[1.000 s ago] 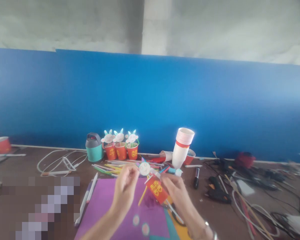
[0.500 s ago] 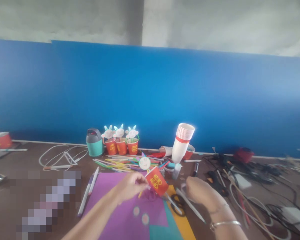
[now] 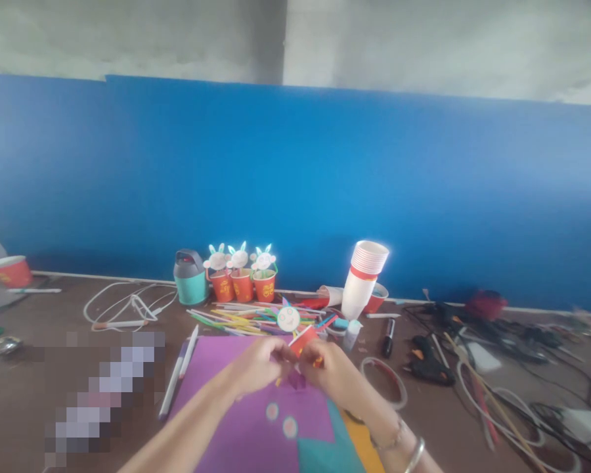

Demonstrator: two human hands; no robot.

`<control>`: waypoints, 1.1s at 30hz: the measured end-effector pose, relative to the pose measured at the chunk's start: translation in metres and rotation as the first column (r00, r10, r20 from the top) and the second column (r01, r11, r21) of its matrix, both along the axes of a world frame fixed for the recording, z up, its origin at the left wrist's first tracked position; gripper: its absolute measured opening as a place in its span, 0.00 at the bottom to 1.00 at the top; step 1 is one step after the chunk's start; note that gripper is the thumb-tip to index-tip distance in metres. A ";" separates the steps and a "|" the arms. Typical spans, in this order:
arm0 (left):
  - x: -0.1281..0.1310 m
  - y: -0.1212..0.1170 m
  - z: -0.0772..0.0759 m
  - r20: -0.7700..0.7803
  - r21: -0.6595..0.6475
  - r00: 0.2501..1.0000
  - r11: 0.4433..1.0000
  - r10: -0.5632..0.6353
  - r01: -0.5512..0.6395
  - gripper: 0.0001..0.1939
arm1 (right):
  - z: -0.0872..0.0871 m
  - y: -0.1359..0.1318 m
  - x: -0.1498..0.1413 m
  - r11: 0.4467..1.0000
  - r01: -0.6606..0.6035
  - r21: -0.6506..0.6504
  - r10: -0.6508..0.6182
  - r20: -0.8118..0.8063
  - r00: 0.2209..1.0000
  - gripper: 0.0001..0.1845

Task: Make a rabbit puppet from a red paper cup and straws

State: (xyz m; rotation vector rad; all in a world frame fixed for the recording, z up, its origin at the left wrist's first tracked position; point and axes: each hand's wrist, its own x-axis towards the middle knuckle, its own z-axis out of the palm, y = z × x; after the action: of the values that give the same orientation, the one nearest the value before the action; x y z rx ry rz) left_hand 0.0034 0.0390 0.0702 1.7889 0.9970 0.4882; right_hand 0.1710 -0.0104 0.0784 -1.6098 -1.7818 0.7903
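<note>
A tilted red paper cup (image 3: 304,338) with yellow print is between my two hands, mostly covered by the fingers. From it rises a round white paper face (image 3: 288,320) with pointed ears. My left hand (image 3: 263,360) is closed, pinching the cup's left side. My right hand (image 3: 328,363) has its fingers closed against the cup's front and right; whether a small piece is also pinched there I cannot tell. Below lies purple paper (image 3: 246,420) with two small pink-centred discs (image 3: 280,420). Right of my wrist lies a ring-shaped roll (image 3: 398,387).
Three finished-looking cup figures (image 3: 243,286) stand at the back beside a teal-and-grey container (image 3: 191,279). Coloured pipe cleaners (image 3: 236,320) lie before them. Stacked white cups (image 3: 362,282) stand behind my right hand. A black glue gun (image 3: 429,361) and tangled cables (image 3: 517,341) are on the right.
My right hand has moved left from beside the ring-shaped roll to the cup, now covering its printed front. My left hand stays at the cup's left side.
</note>
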 end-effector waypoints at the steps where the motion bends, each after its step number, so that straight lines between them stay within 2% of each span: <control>1: -0.003 0.000 0.000 -0.070 0.078 0.997 0.997 0.024 -0.019 0.10 | 0.000 -0.002 -0.001 1.000 0.007 0.005 -0.007 0.068 0.998 0.09; 3: -0.009 -0.002 -0.003 -0.230 0.262 0.967 0.964 0.111 -0.048 0.12 | -0.003 -0.006 -0.004 0.999 0.025 -0.026 -0.019 0.224 0.975 0.10; 5: -0.014 -0.007 -0.010 -0.361 0.382 0.920 0.924 0.156 -0.007 0.10 | -0.010 -0.009 -0.008 0.994 0.008 -0.107 0.032 0.365 0.931 0.11; 7: -0.015 -0.013 -0.022 -0.447 0.401 0.888 0.911 0.106 0.093 0.07 | -0.020 -0.010 -0.011 0.987 -0.016 -0.162 0.091 0.469 0.878 0.11; 10: -0.009 -0.020 -0.046 -0.471 0.426 0.877 0.894 0.092 0.135 0.08 | -0.031 -0.008 -0.013 0.989 -0.029 -0.143 0.102 0.532 0.841 0.11; 15: 0.010 -0.019 -0.079 -0.496 0.386 0.865 0.912 0.079 0.138 0.16 | -0.030 -0.008 -0.013 0.992 -0.066 -0.109 0.113 0.507 0.855 0.13; 19: 0.026 -0.019 -0.092 -0.481 0.354 0.874 0.928 0.071 0.119 0.24 | -0.026 -0.010 -0.012 0.990 -0.056 -0.133 0.109 0.433 0.895 0.13; 22: 0.022 -0.019 -0.081 -0.441 0.345 0.895 0.933 0.066 0.101 0.24 | -0.027 -0.008 -0.010 0.990 -0.042 -0.134 0.088 0.360 0.929 0.11; 24: 0.012 -0.017 -0.062 -0.404 0.355 0.911 0.932 0.087 0.069 0.21 | -0.027 -0.005 -0.008 0.993 -0.048 -0.112 0.078 0.283 0.956 0.10; 26: 0.001 -0.012 -0.038 -0.353 0.362 0.927 0.932 0.124 0.013 0.13 | -0.024 -0.001 -0.007 0.992 -0.055 -0.114 0.069 0.131 0.989 0.08; 28: -0.006 -0.004 -0.017 -0.261 0.158 0.964 0.988 0.045 -0.003 0.11 | -0.019 0.002 -0.007 0.990 -0.038 -0.133 0.033 -0.044 0.999 0.08; 29: -0.007 -0.001 -0.010 -0.180 0.115 0.983 0.993 0.027 -0.006 0.11 | -0.017 0.003 -0.007 0.990 -0.016 -0.138 0.002 -0.104 0.995 0.08; 31: -0.004 0.005 -0.004 -0.018 0.015 0.998 0.998 0.061 -0.061 0.12 | -0.012 0.005 -0.007 0.992 0.050 -0.112 -0.068 -0.169 0.983 0.08; 33: 0.001 0.008 -0.005 0.106 -0.126 0.987 0.986 0.119 -0.106 0.11 | -0.009 0.007 -0.007 0.993 0.099 -0.065 -0.110 -0.199 0.974 0.08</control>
State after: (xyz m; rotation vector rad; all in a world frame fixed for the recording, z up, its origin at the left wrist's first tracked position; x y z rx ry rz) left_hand 0.0043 0.0468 0.0652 1.5870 1.0301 0.5818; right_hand 0.1639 -0.0034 0.0696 -1.5829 -1.5318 0.9252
